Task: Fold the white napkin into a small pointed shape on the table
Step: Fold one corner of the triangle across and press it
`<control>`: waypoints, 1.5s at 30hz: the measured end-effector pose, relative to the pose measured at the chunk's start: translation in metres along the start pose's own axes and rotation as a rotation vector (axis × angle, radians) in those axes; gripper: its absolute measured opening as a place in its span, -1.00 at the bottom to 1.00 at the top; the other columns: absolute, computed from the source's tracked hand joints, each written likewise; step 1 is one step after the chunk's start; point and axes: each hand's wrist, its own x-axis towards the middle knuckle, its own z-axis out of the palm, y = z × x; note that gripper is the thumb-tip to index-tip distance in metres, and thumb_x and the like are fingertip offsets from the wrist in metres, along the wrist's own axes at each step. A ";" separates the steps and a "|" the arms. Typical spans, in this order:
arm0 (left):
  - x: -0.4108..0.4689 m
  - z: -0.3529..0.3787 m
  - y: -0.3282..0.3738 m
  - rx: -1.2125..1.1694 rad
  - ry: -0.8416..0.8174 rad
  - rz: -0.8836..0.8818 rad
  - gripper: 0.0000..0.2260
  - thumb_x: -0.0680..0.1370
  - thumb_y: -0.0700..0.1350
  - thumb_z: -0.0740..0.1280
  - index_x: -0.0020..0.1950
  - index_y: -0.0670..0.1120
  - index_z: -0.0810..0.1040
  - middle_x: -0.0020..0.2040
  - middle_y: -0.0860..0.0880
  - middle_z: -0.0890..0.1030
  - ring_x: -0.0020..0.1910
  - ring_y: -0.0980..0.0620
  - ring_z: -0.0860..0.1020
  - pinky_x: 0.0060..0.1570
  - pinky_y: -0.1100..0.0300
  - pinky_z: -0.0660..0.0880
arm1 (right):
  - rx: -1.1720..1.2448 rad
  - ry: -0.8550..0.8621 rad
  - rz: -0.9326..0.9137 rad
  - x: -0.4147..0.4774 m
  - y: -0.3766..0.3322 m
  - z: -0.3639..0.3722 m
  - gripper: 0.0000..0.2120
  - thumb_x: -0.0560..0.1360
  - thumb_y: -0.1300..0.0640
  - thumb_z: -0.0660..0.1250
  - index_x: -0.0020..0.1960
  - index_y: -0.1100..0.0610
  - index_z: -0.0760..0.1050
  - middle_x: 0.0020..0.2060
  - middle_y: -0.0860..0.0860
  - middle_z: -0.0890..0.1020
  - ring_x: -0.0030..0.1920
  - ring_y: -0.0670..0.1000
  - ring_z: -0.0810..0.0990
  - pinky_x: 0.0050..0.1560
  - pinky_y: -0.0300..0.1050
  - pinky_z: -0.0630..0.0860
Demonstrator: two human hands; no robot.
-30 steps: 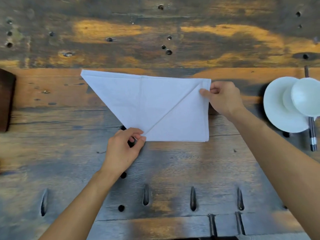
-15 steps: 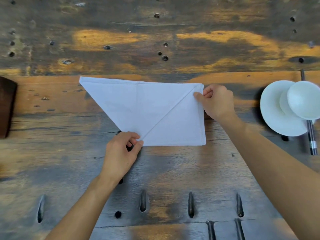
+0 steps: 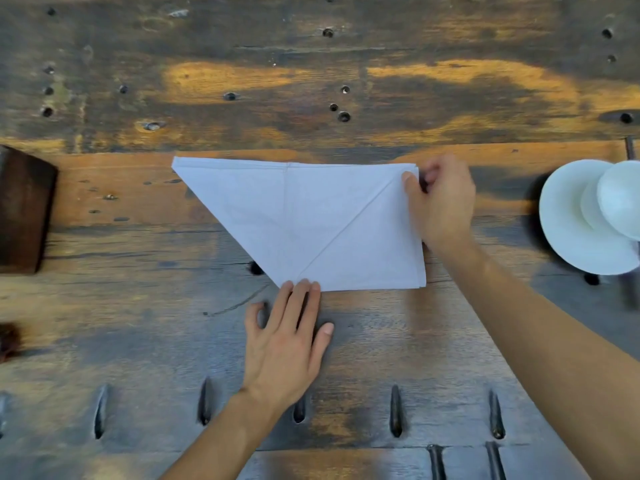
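Napkin: the white napkin (image 3: 311, 223) lies flat on the wooden table (image 3: 363, 341), about mid-scene. Its far edge runs straight left to right; its left side slants from the far-left corner down to a near point; its right side is a square, layered edge. A diagonal crease runs from the near point up to the far-right corner.

Left hand: the left hand (image 3: 287, 344) lies palm down on the table, fingers spread and extended. Three fingertips (image 3: 304, 285) press on the napkin's near point; the thumb rests on the bare wood.

Right hand: the right hand (image 3: 441, 202) is curled at the napkin's far-right corner, thumb on top of the cloth, pinching the layered corner; the other fingers are blurred.

Crockery: a white plate (image 3: 568, 230) sits at the right edge, well apart from the napkin, with a white bowl (image 3: 620, 199) over it, partly out of view.

Left edge: a dark brown block (image 3: 24, 209) sits at the far left, well apart from the napkin.
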 end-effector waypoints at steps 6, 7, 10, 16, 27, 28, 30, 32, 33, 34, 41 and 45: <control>-0.007 0.015 0.007 -0.040 -0.087 -0.099 -0.51 0.63 0.10 0.12 0.52 -0.05 0.42 0.60 -0.07 0.30 0.61 -0.04 0.18 0.40 -0.33 0.16 | -0.175 -0.576 -0.802 -0.139 -0.036 0.031 -0.33 0.67 -0.20 0.07 0.62 0.19 0.10 0.62 0.08 0.08 0.63 0.04 -0.04 0.58 0.22 -0.12; -0.008 0.020 0.007 -0.034 -0.100 -0.097 -0.49 0.59 0.10 0.14 0.51 -0.04 0.43 0.60 -0.08 0.30 0.62 -0.05 0.14 0.42 -0.37 0.13 | -0.249 -0.640 -0.879 -0.154 -0.033 0.035 -0.28 0.67 -0.25 0.03 0.63 0.19 0.02 0.63 0.07 -0.01 0.63 0.03 -0.12 0.57 0.24 -0.17; -0.011 0.032 0.008 0.000 -0.086 -0.094 -0.40 0.54 0.12 0.16 0.57 -0.05 0.35 0.60 -0.12 0.27 0.61 -0.08 0.11 0.46 -0.44 0.02 | -0.361 -0.693 -0.959 -0.168 -0.020 0.043 -0.19 0.62 -0.37 -0.06 0.64 0.18 -0.03 0.64 0.05 -0.06 0.62 0.03 -0.19 0.56 0.31 -0.10; -0.010 0.034 0.011 -0.058 0.025 -0.130 -0.45 0.64 0.13 0.06 0.63 0.01 0.17 0.63 -0.09 0.19 0.63 -0.05 0.12 0.48 -0.41 0.04 | -0.452 -0.717 -1.028 -0.130 0.001 0.040 -0.19 0.61 -0.40 -0.09 0.65 0.12 -0.06 0.64 0.03 -0.03 0.63 0.01 -0.10 0.56 0.32 -0.11; -0.010 0.039 0.015 -0.052 0.112 -0.177 -0.48 0.67 0.17 0.09 0.61 0.05 0.24 0.66 -0.01 0.13 0.64 0.02 0.07 0.50 -0.36 0.02 | -0.600 -0.697 -1.019 -0.024 0.037 0.012 -0.24 0.62 -0.39 -0.20 0.64 0.04 -0.25 0.63 -0.03 -0.20 0.61 -0.05 -0.25 0.58 0.22 -0.23; -0.009 0.040 0.014 -0.050 0.116 -0.179 -0.48 0.67 0.17 0.09 0.61 0.05 0.24 0.66 -0.01 0.13 0.63 0.02 0.07 0.50 -0.36 0.02 | -0.604 -0.682 -0.995 -0.015 0.039 0.009 -0.25 0.62 -0.38 -0.22 0.64 0.04 -0.25 0.63 -0.04 -0.21 0.61 -0.06 -0.24 0.58 0.21 -0.22; -0.009 0.040 0.014 -0.051 0.119 -0.181 -0.49 0.67 0.16 0.10 0.61 0.06 0.24 0.65 -0.01 0.14 0.63 0.02 0.08 0.50 -0.36 0.03 | -0.622 -0.645 -0.935 0.004 0.044 0.002 -0.26 0.62 -0.37 -0.24 0.64 0.03 -0.26 0.62 -0.05 -0.23 0.61 -0.07 -0.25 0.57 0.21 -0.24; -0.009 0.040 0.014 -0.055 0.122 -0.183 -0.49 0.67 0.16 0.09 0.61 0.06 0.25 0.65 -0.01 0.14 0.63 0.02 0.08 0.50 -0.36 0.03 | -0.638 -0.620 -0.856 0.021 0.048 -0.005 -0.27 0.62 -0.37 -0.25 0.64 0.02 -0.27 0.62 -0.08 -0.24 0.59 -0.11 -0.27 0.57 0.18 -0.31; -0.010 0.039 0.014 -0.055 0.120 -0.183 -0.50 0.67 0.15 0.07 0.61 0.06 0.25 0.65 -0.01 0.14 0.63 0.02 0.07 0.50 -0.36 0.03 | -0.637 -0.620 -0.829 0.027 0.049 -0.007 -0.28 0.62 -0.36 -0.25 0.64 0.01 -0.27 0.61 -0.09 -0.25 0.59 -0.13 -0.29 0.56 0.17 -0.34; -0.010 0.039 0.014 -0.054 0.117 -0.182 -0.50 0.68 0.15 0.06 0.61 0.06 0.24 0.66 -0.01 0.13 0.64 0.03 0.06 0.50 -0.36 0.02 | -0.634 -0.624 -0.811 0.031 0.049 -0.008 -0.29 0.63 -0.35 -0.25 0.64 0.00 -0.28 0.61 -0.11 -0.25 0.58 -0.14 -0.29 0.55 0.16 -0.35; -0.010 0.036 0.016 -0.071 0.150 -0.170 -0.48 0.68 0.14 0.06 0.63 0.05 0.19 0.66 -0.01 0.11 0.64 0.02 0.05 0.50 -0.36 0.00 | -0.518 -0.457 -0.644 -0.008 0.023 0.007 -0.28 0.64 -0.29 -0.28 0.65 0.13 -0.13 0.65 0.02 -0.09 0.63 0.01 -0.15 0.56 0.23 -0.28; -0.010 0.035 0.015 -0.084 0.189 -0.157 -0.45 0.66 0.11 0.12 0.63 -0.03 0.18 0.65 -0.04 0.14 0.64 -0.02 0.07 0.50 -0.37 0.05 | -0.268 -0.483 -0.633 -0.124 -0.023 0.025 -0.22 0.61 -0.32 -0.23 0.64 0.18 -0.09 0.64 0.07 -0.09 0.63 0.08 -0.15 0.56 0.27 -0.25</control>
